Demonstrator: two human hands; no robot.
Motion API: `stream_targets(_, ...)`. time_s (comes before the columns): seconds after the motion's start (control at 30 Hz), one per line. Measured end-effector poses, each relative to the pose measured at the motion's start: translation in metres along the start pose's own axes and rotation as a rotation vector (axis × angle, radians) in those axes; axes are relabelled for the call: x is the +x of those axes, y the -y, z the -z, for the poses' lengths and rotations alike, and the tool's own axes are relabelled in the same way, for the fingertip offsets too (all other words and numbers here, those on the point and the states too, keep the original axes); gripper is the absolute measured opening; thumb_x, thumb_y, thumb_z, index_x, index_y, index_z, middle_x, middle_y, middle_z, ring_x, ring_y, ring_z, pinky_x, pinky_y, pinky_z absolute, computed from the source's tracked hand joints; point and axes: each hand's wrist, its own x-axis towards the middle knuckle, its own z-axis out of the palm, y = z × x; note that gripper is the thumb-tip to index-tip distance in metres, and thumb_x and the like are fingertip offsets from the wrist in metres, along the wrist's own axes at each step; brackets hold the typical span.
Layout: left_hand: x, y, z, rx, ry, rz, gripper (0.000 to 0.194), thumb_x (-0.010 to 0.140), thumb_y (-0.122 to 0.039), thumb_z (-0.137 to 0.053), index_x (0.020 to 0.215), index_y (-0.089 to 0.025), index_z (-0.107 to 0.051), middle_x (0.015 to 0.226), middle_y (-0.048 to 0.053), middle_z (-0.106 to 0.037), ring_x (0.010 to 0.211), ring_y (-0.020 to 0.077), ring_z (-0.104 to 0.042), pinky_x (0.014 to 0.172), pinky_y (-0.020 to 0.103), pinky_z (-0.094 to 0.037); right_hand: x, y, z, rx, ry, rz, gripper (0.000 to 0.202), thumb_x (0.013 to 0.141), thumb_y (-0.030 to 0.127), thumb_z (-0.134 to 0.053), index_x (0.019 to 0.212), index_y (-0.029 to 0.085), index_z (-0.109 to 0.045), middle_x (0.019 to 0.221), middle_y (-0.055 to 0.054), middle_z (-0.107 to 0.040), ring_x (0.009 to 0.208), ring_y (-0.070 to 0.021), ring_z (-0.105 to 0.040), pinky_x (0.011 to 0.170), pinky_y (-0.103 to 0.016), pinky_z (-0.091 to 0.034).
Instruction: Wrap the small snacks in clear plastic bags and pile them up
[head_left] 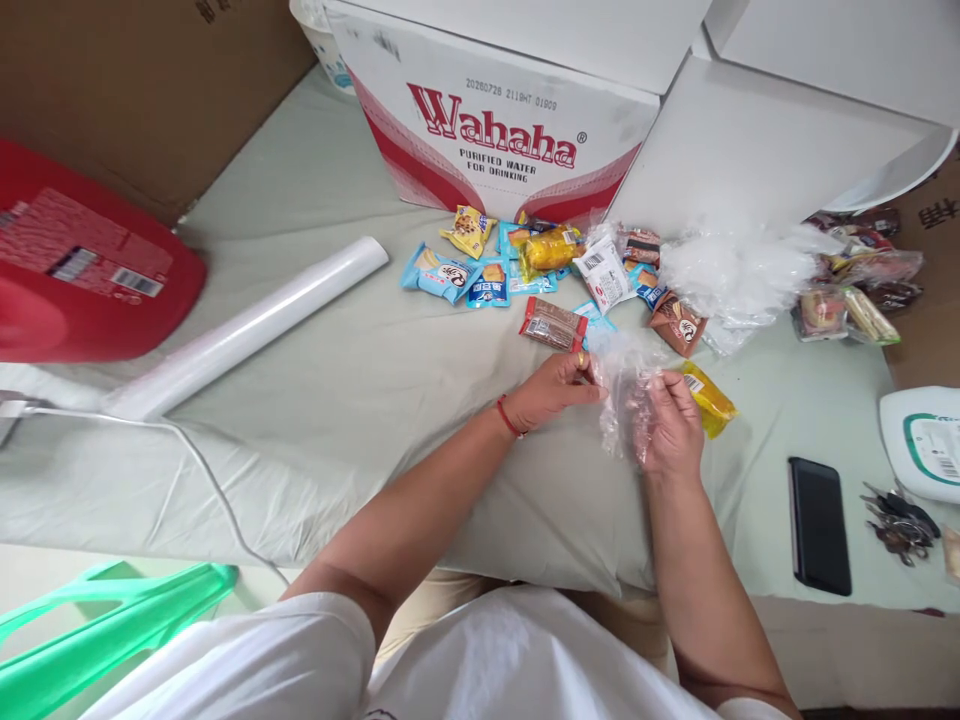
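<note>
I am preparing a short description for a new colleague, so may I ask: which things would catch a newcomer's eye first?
Probably the box with large red Wahaha lettering, at the upper middle, behind a scatter of colourful wrapped snacks. The big red container at the left edge also stands out. Just right of centre, the left hand and right hand hold a clear plastic bag between them.

White short-sleeved shirt (525,660), beige trousers (424,607), red bracelet (509,418).
The shirt is loose and softly creased, its left sleeve (322,635) wide and ending near the elbow; a small dark marking (380,715) on the front is cut off by the view's lower edge. The trousers show in pale patches past the hem. The bracelet is a thin band around the left wrist, and a gold-coloured ring (580,358) circles a finger of the left hand (553,392).
</note>
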Motion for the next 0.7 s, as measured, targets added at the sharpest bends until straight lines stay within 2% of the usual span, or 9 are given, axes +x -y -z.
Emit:
stream_targets(0.1, 0.0, -0.004, 0.003, -0.184, -0.087, 0.029, 0.028, 0.062, -0.032, -0.084, 0.071, -0.018, -0.062, 0.072, -0.002, -0.059, 0.069, 0.0128, -0.056, 0.071, 0.027, -0.047, 0.007, 0.007, 0.006, 0.121, -0.044, -0.029, 0.042, 0.072, 0.046, -0.091, 0.088, 0.023, -0.059, 0.081, 0.004, -0.064, 0.062, -0.0091, -0.054, 0.053, -0.021, -0.046)
stream_targets(0.2, 0.002, -0.006, 0.005, -0.305, -0.16, 0.035, 0.022, 0.061, -0.026, -0.076, 0.069, -0.018, -0.056, 0.076, -0.001, -0.058, 0.071, 0.0124, -0.056, 0.069, 0.026, -0.047, 0.012, 0.014, 0.015, 0.193, -0.005, -0.066, 0.04, 0.072, 0.044, -0.091, 0.085, 0.023, -0.059, 0.082, 0.003, -0.064, 0.051, -0.0063, -0.042, 0.04, -0.018, -0.03)
stream_targets(0.23, 0.003, -0.006, 0.005, -0.301, -0.193, 0.015, 0.023, 0.061, -0.025, -0.075, 0.07, -0.019, -0.054, 0.08, 0.0, -0.06, 0.075, 0.0132, -0.058, 0.071, 0.027, -0.048, 0.014, 0.015, 0.018, 0.214, 0.015, -0.069, 0.038, 0.074, 0.044, -0.09, 0.083, 0.024, -0.06, 0.081, 0.003, -0.064, 0.05, -0.0064, -0.041, 0.039, -0.018, -0.029)
stream_targets(0.37, 0.004, -0.003, 0.002, -0.059, -0.362, -0.229, 0.028, 0.072, -0.034, -0.081, 0.083, -0.02, -0.06, 0.096, 0.002, -0.062, 0.087, 0.0148, -0.057, 0.079, 0.027, -0.047, 0.013, 0.019, 0.022, 0.261, 0.035, 0.011, 0.031, 0.077, 0.044, -0.088, 0.083, 0.025, -0.065, 0.08, 0.003, -0.064, 0.063, -0.0107, -0.057, 0.055, -0.024, -0.049)
stream_targets(0.43, 0.002, -0.003, -0.001, 0.115, -0.35, -0.326, 0.033, 0.077, -0.043, -0.083, 0.097, -0.021, -0.068, 0.103, 0.004, -0.061, 0.091, 0.0162, -0.055, 0.082, 0.029, -0.046, 0.009, 0.018, 0.02, 0.231, 0.061, 0.044, 0.028, 0.078, 0.041, -0.088, 0.085, 0.025, -0.066, 0.079, 0.003, -0.063, 0.065, -0.0115, -0.06, 0.059, -0.025, -0.052)
stream_targets(0.53, 0.0, -0.003, -0.008, 0.345, -0.209, -0.312, 0.051, 0.067, -0.048, -0.092, 0.106, -0.022, -0.073, 0.118, 0.008, -0.061, 0.1, 0.0219, -0.058, 0.086, 0.033, -0.047, 0.002, 0.016, 0.013, 0.17, 0.127, 0.028, 0.027, 0.081, 0.041, -0.086, 0.086, 0.025, -0.066, 0.077, 0.003, -0.063, 0.062, -0.0112, -0.057, 0.054, -0.024, -0.048)
stream_targets(0.6, 0.0, -0.001, -0.011, 0.436, -0.166, -0.291, 0.042, 0.068, -0.047, -0.092, 0.096, -0.021, -0.074, 0.114, 0.009, -0.065, 0.103, 0.024, -0.059, 0.091, 0.035, -0.047, 0.0, 0.015, 0.009, 0.166, 0.132, 0.004, 0.028, 0.079, 0.041, -0.088, 0.086, 0.025, -0.065, 0.076, 0.004, -0.062, 0.059, -0.0098, -0.053, 0.051, -0.022, -0.044)
stream_targets(0.7, 0.002, 0.003, -0.01, 0.381, -0.217, -0.275, 0.029, 0.084, -0.047, -0.08, 0.085, -0.02, -0.07, 0.094, 0.005, -0.067, 0.094, 0.0192, -0.06, 0.092, 0.034, -0.047, 0.001, 0.014, 0.008, 0.184, 0.084, -0.019, 0.035, 0.072, 0.041, -0.093, 0.084, 0.024, -0.065, 0.074, 0.005, -0.061, 0.059, -0.0084, -0.052, 0.052, -0.021, -0.046)
